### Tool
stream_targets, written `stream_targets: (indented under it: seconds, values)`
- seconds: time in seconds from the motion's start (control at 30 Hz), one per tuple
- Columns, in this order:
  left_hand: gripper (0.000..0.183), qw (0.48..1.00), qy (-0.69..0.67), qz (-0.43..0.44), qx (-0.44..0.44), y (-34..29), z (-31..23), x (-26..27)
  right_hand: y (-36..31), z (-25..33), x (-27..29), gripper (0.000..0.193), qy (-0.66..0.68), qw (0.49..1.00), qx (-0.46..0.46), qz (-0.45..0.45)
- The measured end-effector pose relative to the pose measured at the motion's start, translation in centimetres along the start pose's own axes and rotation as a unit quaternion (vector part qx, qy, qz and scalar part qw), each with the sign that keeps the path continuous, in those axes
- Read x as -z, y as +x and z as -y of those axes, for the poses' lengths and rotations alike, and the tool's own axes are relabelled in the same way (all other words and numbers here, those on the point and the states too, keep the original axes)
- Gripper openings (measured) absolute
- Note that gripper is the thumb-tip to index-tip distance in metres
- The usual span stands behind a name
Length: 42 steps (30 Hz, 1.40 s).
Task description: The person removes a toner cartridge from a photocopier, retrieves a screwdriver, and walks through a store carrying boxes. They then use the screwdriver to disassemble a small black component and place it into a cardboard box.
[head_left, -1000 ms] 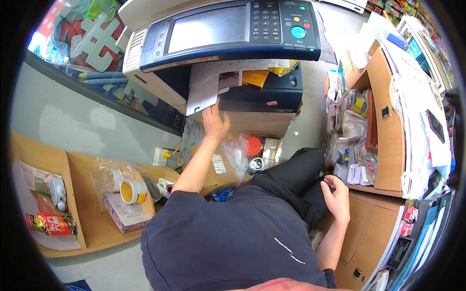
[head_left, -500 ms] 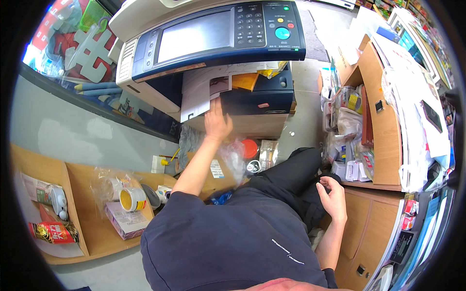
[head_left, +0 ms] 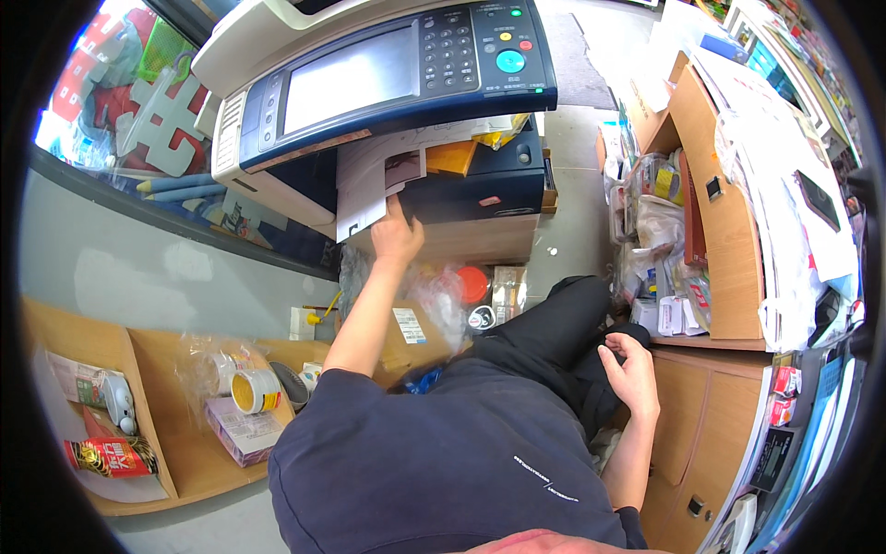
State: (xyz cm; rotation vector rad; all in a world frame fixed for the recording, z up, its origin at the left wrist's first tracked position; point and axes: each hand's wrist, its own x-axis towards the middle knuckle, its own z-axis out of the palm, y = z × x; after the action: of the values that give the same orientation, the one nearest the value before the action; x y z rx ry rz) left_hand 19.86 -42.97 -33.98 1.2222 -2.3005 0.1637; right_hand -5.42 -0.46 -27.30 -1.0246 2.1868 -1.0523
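Observation:
My left hand (head_left: 398, 237) reaches to the output slot of a large copier (head_left: 531, 189). Its fingers are extended, the thumb apart, and the fingertips touch the lower edge of white sheets of paper (head_left: 362, 205) lying in the slot. Whether any fingertip is under the paper is hidden. A sheet with a dark picture (head_left: 403, 167) and an orange-yellow envelope-like piece (head_left: 451, 158) lie beside the fingers. My right hand (head_left: 632, 377), loosely curled with its fingers apart and nothing in it, rests near my black trouser leg (head_left: 540, 319).
The copier's panel (head_left: 355, 78) overhangs the slot. A cardboard box (head_left: 392, 337), clear plastic bag and red lid (head_left: 473, 284) sit below. An open wooden cabinet (head_left: 729, 198) full of packages stands right. A wooden shelf (head_left: 175, 392) with a yellow-lined tub (head_left: 255, 391) lies left.
The view has shifted slightly. My left hand's fingers have bent a little at the paper's edge, and its thumb stands farther out. My right hand stays where it was.

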Motion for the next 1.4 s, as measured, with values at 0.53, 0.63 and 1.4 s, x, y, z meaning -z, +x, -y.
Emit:
stream_targets:
  seconds: [0.53,0.63,1.4]
  values:
    - [0.088,0.999,-0.014,-0.035,-0.025,0.7,2.0,-0.7,-0.7,-0.8,0.1,0.029,-0.021,1.0,-0.016,0.002]
    - [0.089,0.996,-0.013,-0.067,-0.06,0.7,2.1,-0.8,-0.8,-0.6,0.2,0.029,-0.013,1.0,-0.022,0.003]
    - [0.089,0.994,0.004,-0.072,-0.08,1.0,2.1,-0.5,-1.7,-1.3,0.4,0.031,-0.026,0.999,-0.036,0.01]
